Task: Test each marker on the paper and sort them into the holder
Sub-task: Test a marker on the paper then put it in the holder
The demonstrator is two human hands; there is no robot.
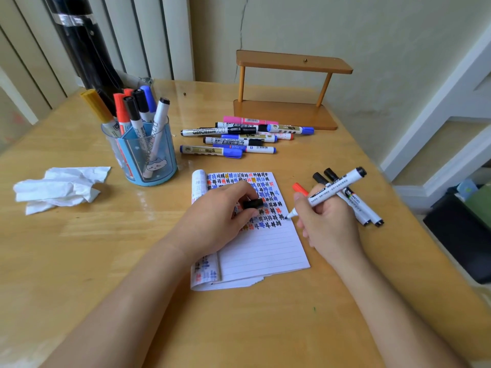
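Head view: your left hand (223, 211) pins the notepad (265, 248) flat and pinches the cap (253, 203), likely kept ready for recapping. Your right hand (326, 221) grips the uncapped marker (334, 191) pen-style, tip on the paper between your hands. The marker has a white barrel, a black end and a printed label; the holder (148, 166) stands beyond your left hand.

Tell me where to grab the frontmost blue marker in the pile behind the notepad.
Pinch the blue marker mid-barrel, coming from above and the near side: it lies flat and crosswise at the front of the pile, near flank free, the rest crowding behind it.
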